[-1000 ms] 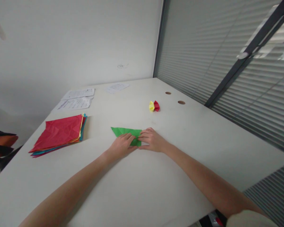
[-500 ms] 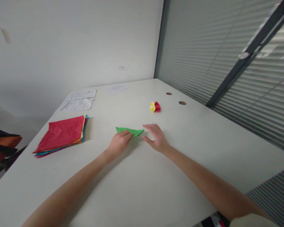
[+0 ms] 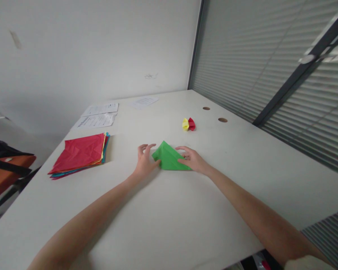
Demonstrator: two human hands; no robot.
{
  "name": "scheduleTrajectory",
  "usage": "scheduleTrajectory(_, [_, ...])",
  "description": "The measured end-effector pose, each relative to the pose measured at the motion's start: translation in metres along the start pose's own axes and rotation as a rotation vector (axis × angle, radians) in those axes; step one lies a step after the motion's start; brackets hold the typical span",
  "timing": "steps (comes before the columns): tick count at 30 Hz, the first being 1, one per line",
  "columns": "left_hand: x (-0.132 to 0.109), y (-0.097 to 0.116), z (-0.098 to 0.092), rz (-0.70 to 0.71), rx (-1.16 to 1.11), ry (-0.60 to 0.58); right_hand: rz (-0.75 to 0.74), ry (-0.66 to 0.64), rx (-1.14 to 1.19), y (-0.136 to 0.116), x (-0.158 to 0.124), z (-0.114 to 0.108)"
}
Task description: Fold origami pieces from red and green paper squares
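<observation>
A green sheet of paper (image 3: pixel 169 159), folded into a triangle, lies in the middle of the table with its peak pointing away from me. At its left corner is my left hand (image 3: pixel 145 161); the thumb touches the paper's edge while the other fingers are raised and spread apart from it. My right hand (image 3: pixel 195 160) grips the right side, thumb on the front face and curled fingers by the sloping edge. Beyond the hands sits a small folded paper piece, half yellow (image 3: pixel 185 124) and half red (image 3: pixel 191 124).
A stack of coloured paper (image 3: pixel 81 152), red on top, lies on the left of the white table (image 3: pixel 146 221). Printed sheets (image 3: pixel 97 120) lie behind it. Two round holes (image 3: pixel 222 120) are near the blinds (image 3: pixel 242 67). An orange chair (image 3: pixel 11 172) stands at far left.
The green paper has turned from a narrow strip under my left hand to a broad triangle facing me. My left fingers have lifted and spread; my right hand has come onto the paper.
</observation>
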State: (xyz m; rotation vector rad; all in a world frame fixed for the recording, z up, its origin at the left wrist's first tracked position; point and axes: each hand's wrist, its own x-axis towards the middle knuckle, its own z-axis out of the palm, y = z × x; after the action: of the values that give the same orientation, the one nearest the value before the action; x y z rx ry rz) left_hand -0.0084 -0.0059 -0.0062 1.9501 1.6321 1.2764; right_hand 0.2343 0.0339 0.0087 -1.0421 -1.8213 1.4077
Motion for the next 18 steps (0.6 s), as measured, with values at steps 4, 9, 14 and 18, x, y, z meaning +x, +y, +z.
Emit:
scheduleTrajectory(4, [-0.005, -0.001, -0.001, 0.423, 0.228, -0.350, 0.030, -0.016, -0.130, 0.003, 0.003, -0.006])
scheduleTrajectory(9, [-0.004, 0.006, -0.003, 0.522, 0.190, -0.455, -0.002, -0.247, -0.031, -0.005, -0.003, -0.021])
scheduleTrajectory(14, [-0.004, 0.004, -0.003, 0.524, 0.188, -0.454, -0.260, -0.278, -0.352, 0.000, -0.005, -0.029])
scheduleTrajectory(18, [-0.004, 0.002, -0.003, 0.533, 0.216, -0.457, -0.365, -0.326, -0.541, 0.006, -0.006, -0.031])
